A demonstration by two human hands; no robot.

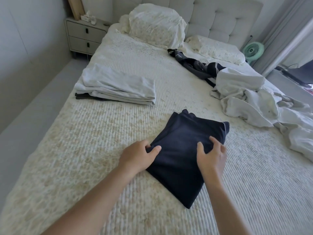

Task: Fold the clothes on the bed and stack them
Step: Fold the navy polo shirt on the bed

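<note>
Head view, garment in hand: the folded navy garment point(183, 150) lies flat on the bed point(84, 158) near its foot, set at a slant, with a pale piped edge showing at its far right corner.
Head view, left hand: my left hand point(135, 156) pinches the garment's left edge, thumb on top, fingers curled under the fold.
Head view, right hand: my right hand point(211, 155) rests on top of the cloth with fingers spread and slightly bent, pressing rather than gripping.
Head view, step judged: I take this as the final squaring of the fold before it goes to the stack.
Head view, how to do it well: I would slide both hands under the layers, lift level so they do not slip, and lay it squarely on the folded stack point(116, 87).
Head view, stack: pale folded pieces over a dark one, well apart, up and to the left.
Head view, work left: a dark crumpled garment point(194, 65) and a pale heap of clothes point(250, 95) lie unfolded on the right.
Head view, surface: a ribbed, soft cream bedspread; folds may sag on it.
Head view, room: pillows point(155, 26) against a tufted headboard point(220, 19), a nightstand point(84, 36) at left, a green fan point(253, 50) at right.
</note>
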